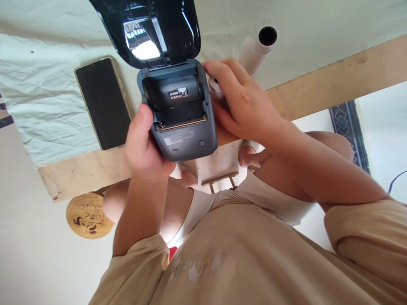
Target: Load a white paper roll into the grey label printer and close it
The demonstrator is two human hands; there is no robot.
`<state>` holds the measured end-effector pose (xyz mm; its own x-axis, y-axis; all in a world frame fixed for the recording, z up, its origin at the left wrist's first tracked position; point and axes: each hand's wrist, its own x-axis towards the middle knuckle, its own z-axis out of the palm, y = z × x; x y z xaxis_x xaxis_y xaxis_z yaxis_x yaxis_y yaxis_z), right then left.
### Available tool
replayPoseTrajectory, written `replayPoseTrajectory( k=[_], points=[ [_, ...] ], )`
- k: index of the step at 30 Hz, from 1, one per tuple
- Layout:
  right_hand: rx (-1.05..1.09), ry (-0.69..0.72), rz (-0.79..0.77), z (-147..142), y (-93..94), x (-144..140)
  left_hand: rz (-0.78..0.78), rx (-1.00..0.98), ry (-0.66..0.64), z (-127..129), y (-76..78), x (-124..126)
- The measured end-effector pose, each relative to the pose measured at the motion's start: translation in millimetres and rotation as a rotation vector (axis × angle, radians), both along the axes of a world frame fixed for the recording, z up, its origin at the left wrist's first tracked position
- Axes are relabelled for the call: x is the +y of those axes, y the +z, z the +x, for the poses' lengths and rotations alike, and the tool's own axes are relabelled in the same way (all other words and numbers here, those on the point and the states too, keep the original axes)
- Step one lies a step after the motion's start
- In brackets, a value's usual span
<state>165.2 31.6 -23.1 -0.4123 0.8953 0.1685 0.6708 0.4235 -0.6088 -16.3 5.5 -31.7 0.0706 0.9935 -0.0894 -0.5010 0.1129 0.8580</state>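
The left hand (144, 144) grips the open printer (179, 112) at its side; the right hand (244, 101) curls around a white roll (216, 87) beside it, near a phone (103, 103).

Printer (182, 127): dark blue-grey, glossy black lid (152, 29). Phone (103, 103): black screen, gold rim. Tablecloth (47, 97): pale white. Coaster (89, 216): tan, panda pattern. Shirt (238, 262): beige.

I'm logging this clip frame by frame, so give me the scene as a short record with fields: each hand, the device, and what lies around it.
left hand: grips the printer's left side
right hand: rests at its right side, over a small white object, partly hidden
label printer: dark grey, lid open, paper bay empty
phone: screen dark, left of printer
white tube: behind right hand
table cloth: pale, wrinkled
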Motion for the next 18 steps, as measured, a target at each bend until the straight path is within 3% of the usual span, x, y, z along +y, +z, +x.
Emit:
replayPoseTrajectory(
  k=[8,11,15,17,18],
  points=[
    [0.102,-0.077,-0.003,5,5.3,0,0.018,0.023,-0.048,-1,-0.7,-1],
    [0.262,-0.147,-0.05,4,10.6,-3,0.028,0.035,-0.031,-1,-1.1,-1],
    [0.796,-0.274,-0.491,2,15.9,-2,0.062,0.046,-0.047,-3,-1.8,-1],
    [0.873,-0.266,-0.649,1,17.4,-1,0.064,0.038,-0.042,-3,-2.2,-1],
    [0.855,-0.258,-0.649,1,18.4,-1,0.058,0.032,-0.04,-3,-2.3,-1]
  ],
)
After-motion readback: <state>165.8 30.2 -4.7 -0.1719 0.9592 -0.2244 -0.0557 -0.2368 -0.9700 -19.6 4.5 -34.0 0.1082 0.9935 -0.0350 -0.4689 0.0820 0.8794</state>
